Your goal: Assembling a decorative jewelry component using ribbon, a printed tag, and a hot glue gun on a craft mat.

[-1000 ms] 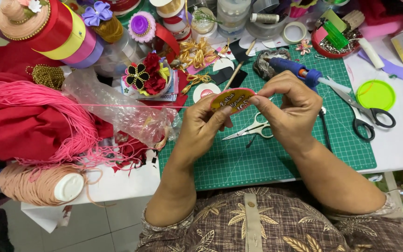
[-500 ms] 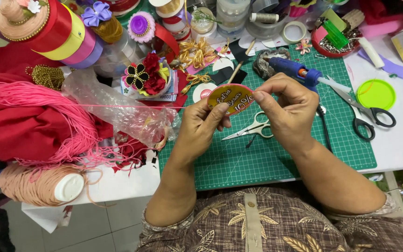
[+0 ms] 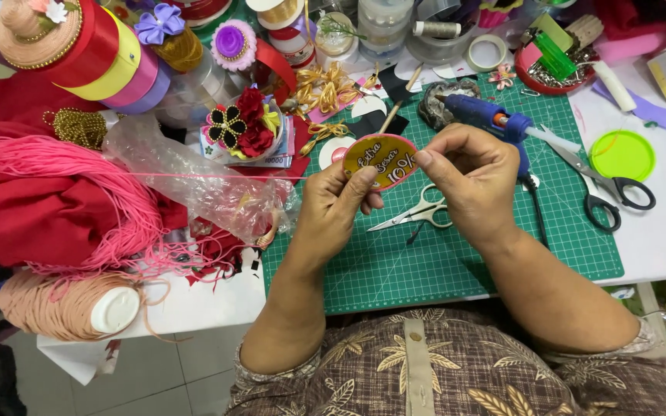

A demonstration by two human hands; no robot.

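While both hands are raised above the green gridded cutting mat (image 3: 395, 270), they pinch a small oval yellow tag with a pink rim and dark lettering (image 3: 383, 159) between them. Left hand (image 3: 337, 208): thumb and fingers closed on the tag's lower left edge. Right hand (image 3: 468, 181): fingertips closed on its right edge. Tag is tilted, clear of the mat, face toward the camera.

Just below the hands, small silver scissors (image 3: 414, 216) lie on the mat, blades open. Blue glue gun (image 3: 491, 119) lies behind the right hand. Larger black-handled scissors (image 3: 607, 192) rest at the mat's right edge, near a round lime-green lid (image 3: 622, 154).

Containers: round red tray (image 3: 537, 79) at upper right holds metal pins and green and pink clips; a small dish (image 3: 275, 142) behind the left hand holds red and black fabric flowers. A crumpled clear plastic bag (image 3: 186, 177) lies left; contents cannot be made out.
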